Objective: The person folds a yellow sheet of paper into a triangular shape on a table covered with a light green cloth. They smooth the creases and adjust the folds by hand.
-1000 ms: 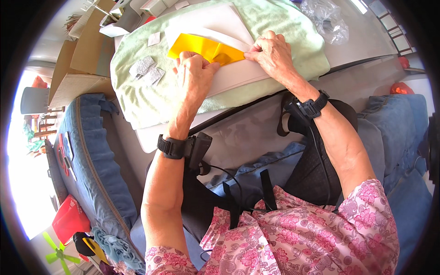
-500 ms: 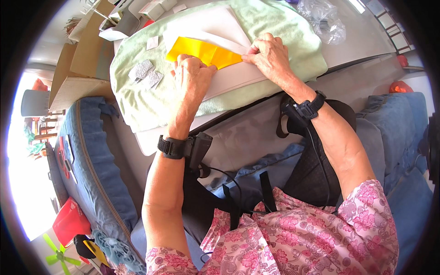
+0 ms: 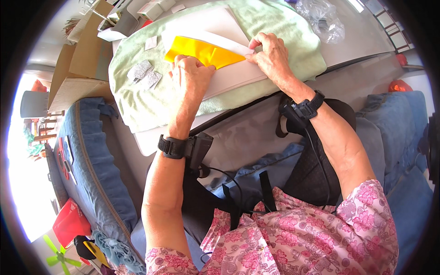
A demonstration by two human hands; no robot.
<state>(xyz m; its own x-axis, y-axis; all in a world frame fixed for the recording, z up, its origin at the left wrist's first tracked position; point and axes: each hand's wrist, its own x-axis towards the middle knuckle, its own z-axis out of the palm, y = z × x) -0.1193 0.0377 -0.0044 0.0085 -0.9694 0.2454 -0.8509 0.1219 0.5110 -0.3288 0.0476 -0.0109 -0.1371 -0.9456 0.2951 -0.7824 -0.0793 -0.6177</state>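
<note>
A folded yellow sheet (image 3: 208,51), apparently paper or thin cloth, lies on white sheets (image 3: 238,77), with a white strip (image 3: 224,42) along its far edge. My left hand (image 3: 191,73) is closed at the sheet's near edge, its fingertips curled onto the yellow. At the sheet's pointed right end is my right hand (image 3: 271,57). Its thumb rests by the tip and its index finger is lifted, leaving a gap between them. Under everything is a pale green towel (image 3: 142,105) on the table.
Small grey-white pieces (image 3: 145,75) and a white square (image 3: 151,43) lie left on the towel. A cardboard box (image 3: 82,85) stands beside the table. Clear plastic bags (image 3: 321,20) lie far right. Straps and cables run from both my wrists.
My right index finger has lifted away from the thumb at the sheet's tip, so the pinch has opened. The left hand keeps its place on the yellow sheet.
</note>
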